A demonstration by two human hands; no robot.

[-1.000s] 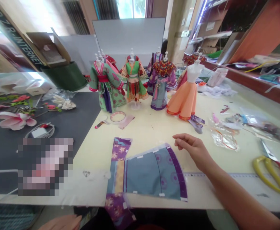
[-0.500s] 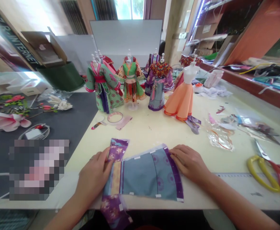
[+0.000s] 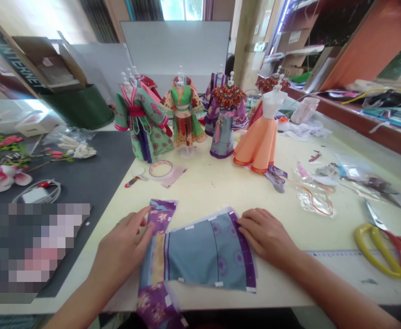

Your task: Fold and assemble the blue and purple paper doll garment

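A doll garment piece (image 3: 195, 253) lies flat across the table's front part, grey-blue with a beige-striped band, a purple hem at right and purple floral flaps at left. Small white tabs dot its edges; the lower flap hangs past the table edge. My left hand (image 3: 123, 246) rests at its left side, thumb and index finger apart, touching the upper flap (image 3: 161, 219). At the hem, my right hand (image 3: 265, 233) has its fingers together, closed on the purple edge; the thumb is mostly hidden.
Dressed doll forms (image 3: 141, 123) stand at the back, one in an orange skirt (image 3: 258, 141). Scissors (image 3: 378, 246) and a ruler (image 3: 334, 256) lie right. A tape roll (image 3: 161, 169) lies beyond the cloth. A charger cable (image 3: 37, 192) and artificial flowers (image 3: 1, 176) lie on the dark mat.
My left thumb and index finger have spread apart at the flap. The cloth and both hands appear slightly farther left as the view shifts. My right hand stays at the hem.
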